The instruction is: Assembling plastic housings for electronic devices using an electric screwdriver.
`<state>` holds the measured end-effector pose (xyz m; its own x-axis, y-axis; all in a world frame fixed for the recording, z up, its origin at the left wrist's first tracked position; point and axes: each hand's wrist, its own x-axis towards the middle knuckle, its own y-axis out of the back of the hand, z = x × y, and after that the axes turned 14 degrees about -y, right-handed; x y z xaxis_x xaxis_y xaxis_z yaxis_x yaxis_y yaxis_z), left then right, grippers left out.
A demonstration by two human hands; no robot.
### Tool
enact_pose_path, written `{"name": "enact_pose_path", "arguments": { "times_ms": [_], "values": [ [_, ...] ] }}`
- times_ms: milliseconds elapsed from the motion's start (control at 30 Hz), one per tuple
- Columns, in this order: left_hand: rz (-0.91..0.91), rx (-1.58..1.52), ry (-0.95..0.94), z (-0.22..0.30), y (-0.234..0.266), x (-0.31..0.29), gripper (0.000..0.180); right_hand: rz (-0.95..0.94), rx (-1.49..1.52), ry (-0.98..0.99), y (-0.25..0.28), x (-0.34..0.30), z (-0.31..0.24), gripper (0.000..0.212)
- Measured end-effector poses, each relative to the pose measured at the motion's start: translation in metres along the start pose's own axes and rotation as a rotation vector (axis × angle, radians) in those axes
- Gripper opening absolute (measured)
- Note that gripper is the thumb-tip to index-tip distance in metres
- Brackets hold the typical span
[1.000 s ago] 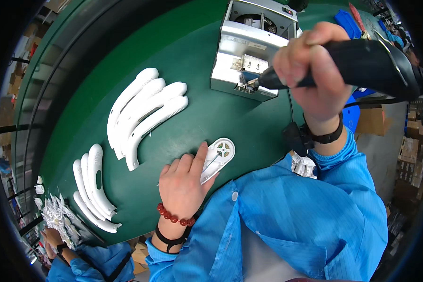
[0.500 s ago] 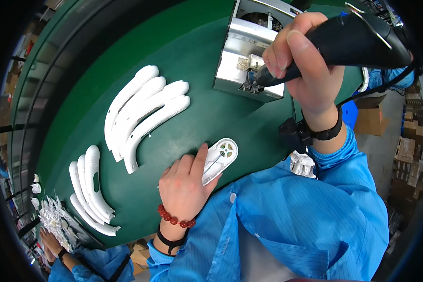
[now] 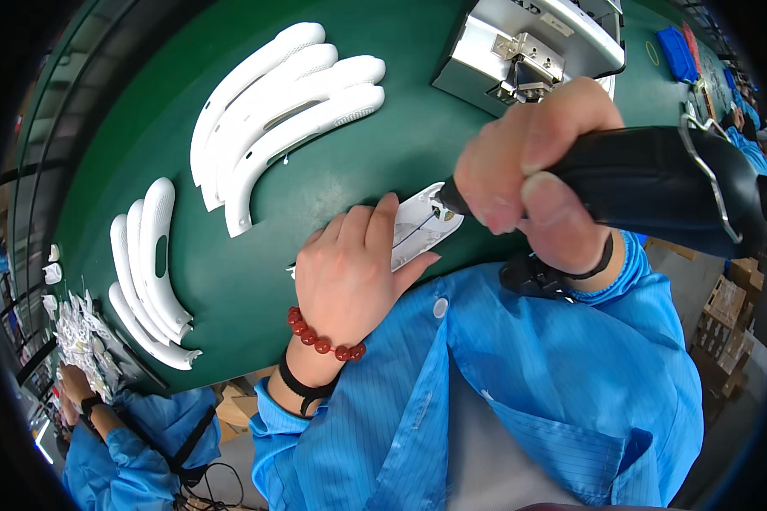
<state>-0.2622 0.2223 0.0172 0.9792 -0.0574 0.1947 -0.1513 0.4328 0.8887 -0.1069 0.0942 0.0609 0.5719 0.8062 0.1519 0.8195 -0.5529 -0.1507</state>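
Note:
A white elongated plastic housing with a rounded end lies on the green table in front of me. My left hand holds it down, with its fingers along the far side and the thumb along the near side. A thin dark wire runs inside the shell. My right hand is wrapped round a black electric screwdriver, tilted nearly flat. Its tip is at the housing's rounded end, where the round part is partly covered. Whether a screw sits on the tip is too small to tell.
A metal box-shaped screw feeder stands at the far right. Several curved white shells lie fanned out at far left, with more shells nearer. Beyond them is a pile of small white parts beside a co-worker's blue sleeve.
My right hand has brought the screwdriver from the screw feeder down to the housing's rounded end. My left hand still holds the housing. The whole view has shifted.

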Motion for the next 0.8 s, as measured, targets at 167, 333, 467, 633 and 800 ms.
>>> {"name": "enact_pose_path", "arguments": {
  "times_ms": [167,333,467,633,800],
  "values": [
    [-0.004,-0.007,0.000,0.001,0.000,-0.002,0.063,-0.020,-0.114,-0.041,0.003,-0.001,0.009,0.025],
    [0.000,-0.021,0.005,-0.001,-0.003,-0.005,0.064,0.128,0.139,-0.071,-0.006,-0.001,0.017,0.018],
    [0.003,-0.024,0.012,0.000,-0.002,-0.005,0.064,-0.005,-0.048,-0.057,0.001,0.004,0.022,0.020],
    [0.018,0.015,0.000,0.000,-0.006,-0.004,0.062,0.041,-0.017,-0.006,-0.005,0.013,0.029,0.017],
    [0.005,0.026,-0.031,-0.002,-0.006,-0.003,0.059,0.013,-0.073,0.015,-0.008,0.018,0.026,0.015]
  ]
}}
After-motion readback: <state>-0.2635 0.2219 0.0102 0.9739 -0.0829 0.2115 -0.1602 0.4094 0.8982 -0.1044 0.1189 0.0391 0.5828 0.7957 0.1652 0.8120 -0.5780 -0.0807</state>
